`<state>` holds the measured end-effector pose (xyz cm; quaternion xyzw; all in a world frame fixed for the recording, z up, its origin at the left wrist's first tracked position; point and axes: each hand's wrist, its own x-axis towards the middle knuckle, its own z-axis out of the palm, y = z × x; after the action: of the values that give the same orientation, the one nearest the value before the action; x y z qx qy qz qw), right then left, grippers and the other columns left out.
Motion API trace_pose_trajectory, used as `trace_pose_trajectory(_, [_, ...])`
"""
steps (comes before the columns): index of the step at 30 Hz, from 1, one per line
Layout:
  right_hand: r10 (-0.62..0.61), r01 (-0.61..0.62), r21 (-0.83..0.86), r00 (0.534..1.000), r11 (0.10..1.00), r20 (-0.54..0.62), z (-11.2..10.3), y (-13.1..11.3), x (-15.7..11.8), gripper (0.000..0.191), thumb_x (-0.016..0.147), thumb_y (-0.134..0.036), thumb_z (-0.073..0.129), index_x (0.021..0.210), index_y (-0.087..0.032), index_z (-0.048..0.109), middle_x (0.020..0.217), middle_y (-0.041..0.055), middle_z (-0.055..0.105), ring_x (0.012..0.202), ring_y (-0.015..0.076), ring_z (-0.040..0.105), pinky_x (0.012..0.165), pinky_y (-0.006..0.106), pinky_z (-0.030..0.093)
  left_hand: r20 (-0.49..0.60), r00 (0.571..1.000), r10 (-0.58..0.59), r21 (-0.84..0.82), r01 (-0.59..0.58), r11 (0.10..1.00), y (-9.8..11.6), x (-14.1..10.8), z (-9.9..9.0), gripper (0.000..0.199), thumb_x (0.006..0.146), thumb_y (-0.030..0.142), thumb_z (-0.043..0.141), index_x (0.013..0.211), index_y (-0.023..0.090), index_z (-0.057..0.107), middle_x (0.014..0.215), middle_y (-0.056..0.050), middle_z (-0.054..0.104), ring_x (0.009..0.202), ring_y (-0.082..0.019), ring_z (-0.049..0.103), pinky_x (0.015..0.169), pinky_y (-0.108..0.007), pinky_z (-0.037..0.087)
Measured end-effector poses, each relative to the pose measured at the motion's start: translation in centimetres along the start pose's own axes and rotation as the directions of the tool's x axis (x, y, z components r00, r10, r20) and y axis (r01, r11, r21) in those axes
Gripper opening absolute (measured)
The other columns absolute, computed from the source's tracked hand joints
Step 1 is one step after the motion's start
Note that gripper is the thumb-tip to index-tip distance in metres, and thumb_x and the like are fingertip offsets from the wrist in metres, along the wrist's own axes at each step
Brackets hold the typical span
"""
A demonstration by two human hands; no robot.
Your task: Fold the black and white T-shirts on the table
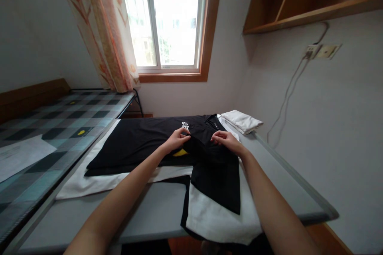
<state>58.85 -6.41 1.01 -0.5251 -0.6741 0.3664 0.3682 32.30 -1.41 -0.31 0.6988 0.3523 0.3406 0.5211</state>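
Observation:
A black T-shirt (140, 135) with white lettering and a yellow print lies sideways, its collar toward the right. White garments are layered beneath it, and a white piece with a black edge (220, 219) hangs over the table's front. Thumb and fingers of my left hand (176, 139) pinch the shirt's cloth beside the lettering. Near the collar, my right hand (227, 141) is closed in a pinch on the same shirt. Between and below both hands, the black sleeve spreads toward me. The tips of my right fingers are partly hard to make out against the dark cloth.
A folded white cloth (241, 121) rests at the grey table's (287, 183) far right corner. On the left stands a bed with a checked cover (98, 105) and a paper sheet (24, 155). Cords (287, 95) hang down the right wall below a wooden shelf (299, 20).

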Motion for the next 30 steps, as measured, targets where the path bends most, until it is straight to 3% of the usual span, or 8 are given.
trace_pose_trajectory(3, [-0.028, 0.025, 0.051, 0.998, 0.998, 0.061, 0.1, -0.5, -0.3, 0.044, 0.072, -0.060, 0.067, 0.077, -0.016, 0.068, 0.083, 0.0049, 0.068, 0.079, 0.0168, 0.059, 0.074, 0.030, 0.047, 0.017, 1.000, -0.024, -0.099, 0.026, 0.995, -1.6, 0.1, 0.0, 0.043, 0.070, 0.045, 0.072, 0.093, 0.021, 0.045, 0.055, 0.011, 0.045, 0.044, -0.005, 0.038, 0.047, -0.016, 0.029])
trace_pose_trajectory(7, [-0.077, 0.054, 0.101, 0.968, 0.993, 0.239, 0.2, -1.0, -0.8, 0.047, 0.073, -0.060, 0.068, 0.062, -0.014, 0.068, 0.102, 0.0093, 0.065, 0.094, 0.0196, 0.058, 0.087, 0.033, 0.044, -0.026, 0.997, 0.075, -0.057, -0.076, 0.995, -2.8, 0.1, 0.0, 0.022, 0.071, 0.028, 0.066, 0.082, 0.019, 0.050, 0.064, 0.006, 0.052, 0.051, -0.006, 0.043, 0.050, -0.017, 0.033])
trace_pose_trajectory(10, [-0.100, 0.067, 0.097, 0.913, 0.993, 0.397, 0.6, -1.3, -0.9, 0.043, 0.071, -0.057, 0.073, 0.070, -0.014, 0.075, 0.111, 0.0104, 0.062, 0.107, 0.0221, 0.055, 0.096, 0.035, 0.041, -0.028, 0.983, 0.181, 0.042, -0.179, 0.983, -2.9, 0.1, 0.2, 0.004, 0.069, 0.017, 0.059, 0.065, 0.016, 0.057, 0.066, 0.002, 0.056, 0.062, -0.010, 0.050, 0.060, -0.022, 0.041])
trace_pose_trajectory(12, [-0.112, 0.086, 0.077, 0.875, 0.993, 0.470, 1.0, -1.4, -0.9, 0.040, 0.069, -0.054, 0.076, 0.077, -0.016, 0.078, 0.112, 0.0096, 0.061, 0.110, 0.0219, 0.054, 0.100, 0.035, 0.039, -0.015, 0.977, 0.211, 0.085, -0.209, 0.974, -2.9, 0.0, 0.4, 0.010, 0.068, 0.012, 0.056, 0.061, 0.015, 0.063, 0.068, -0.001, 0.060, 0.069, -0.012, 0.055, 0.068, -0.024, 0.043])
trace_pose_trajectory(15, [-0.114, 0.101, 0.053, 0.863, 0.993, 0.491, 1.8, -1.4, -0.7, 0.040, 0.069, -0.056, 0.075, 0.081, -0.018, 0.079, 0.111, 0.0086, 0.061, 0.110, 0.0220, 0.055, 0.100, 0.034, 0.039, -0.023, 0.968, 0.251, 0.170, -0.244, 0.955, -2.7, -0.3, 0.6, 0.013, 0.070, 0.011, 0.061, 0.074, 0.015, 0.072, 0.081, -0.004, 0.067, 0.079, -0.015, 0.060, 0.077, -0.028, 0.046])
trace_pose_trajectory(18, [-0.111, 0.103, 0.044, 0.916, 0.994, 0.385, 2.4, -1.2, -0.4, 0.045, 0.075, -0.061, 0.067, 0.080, -0.017, 0.079, 0.109, 0.0089, 0.061, 0.105, 0.0218, 0.056, 0.095, 0.034, 0.042, -0.053, 0.960, 0.275, 0.255, -0.253, 0.933, -2.7, -0.5, 0.7, 0.021, 0.072, 0.014, 0.068, 0.091, 0.016, 0.075, 0.092, -0.006, 0.068, 0.087, -0.018, 0.063, 0.082, -0.030, 0.048])
trace_pose_trajectory(22, [-0.131, 0.126, 0.035, 0.949, 0.991, 0.286, 2.4, -1.1, -0.3, 0.048, 0.080, -0.063, 0.061, 0.082, -0.018, 0.078, 0.110, 0.0083, 0.060, 0.100, 0.0203, 0.058, 0.093, 0.034, 0.044, -0.184, 0.951, 0.248, 0.443, -0.145, 0.885, -3.1, -0.7, 1.0, 0.024, 0.076, 0.017, 0.068, 0.099, 0.015, 0.075, 0.095, -0.008, 0.066, 0.089, -0.019, 0.062, 0.084, -0.032, 0.049])
trace_pose_trajectory(30, [-0.180, 0.288, -0.190, 0.879, 0.939, 0.441, 2.7, -1.9, -0.7, 0.035, 0.073, -0.056, 0.073, 0.087, -0.025, 0.080, 0.125, 0.0082, 0.053, 0.122, 0.0262, 0.046, 0.108, 0.040, 0.033, -0.286, 0.949, 0.135, 0.693, 0.107, 0.713, -2.9, -1.1, 1.7, 0.019, 0.081, 0.032, 0.067, 0.096, 0.024, 0.076, 0.099, -0.003, 0.068, 0.100, -0.023, 0.059, 0.093, -0.038, 0.042])
